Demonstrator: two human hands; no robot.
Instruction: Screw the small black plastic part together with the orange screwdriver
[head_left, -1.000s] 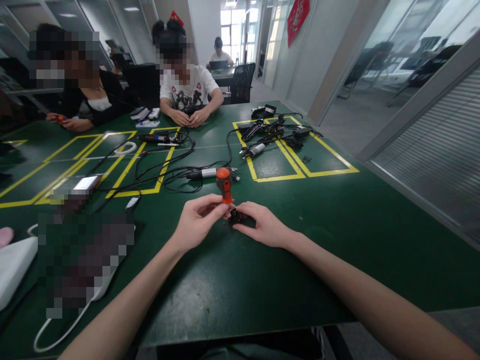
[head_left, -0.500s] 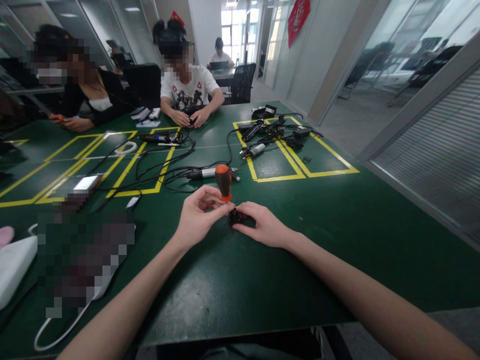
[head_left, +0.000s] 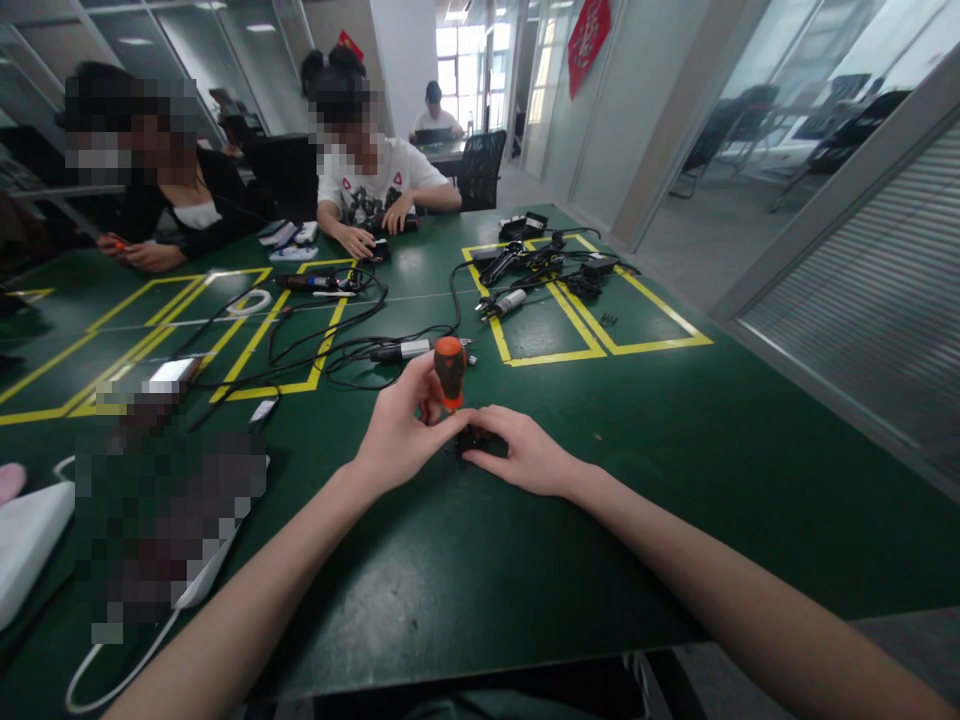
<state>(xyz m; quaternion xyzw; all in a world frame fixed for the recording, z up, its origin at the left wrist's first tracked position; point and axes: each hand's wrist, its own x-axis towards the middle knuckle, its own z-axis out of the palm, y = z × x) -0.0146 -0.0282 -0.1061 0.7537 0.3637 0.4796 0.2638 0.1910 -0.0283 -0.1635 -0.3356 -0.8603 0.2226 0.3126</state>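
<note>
A screwdriver with an orange and dark grey handle stands nearly upright above the table. My left hand is closed on it, fingers curled behind the handle and thumb stretched just below it. Under the screwdriver lies a small black part, low against the tabletop. My right hand pinches this part from the right, thumb in front and fingers behind. The part is mostly covered by my fingers, and the screwdriver's tip cannot be made out.
The green table carries yellow tape frames. Beyond my hands lie a grey-black corded tool, loose cables and a pile of black devices. A white power bank-like box sits at left. A co-worker handles black parts across the table.
My left fingers have shifted up around the screwdriver handle, which sits slightly lower and to the right. My right hand stays on the black part. The co-worker's hands have moved apart.
</note>
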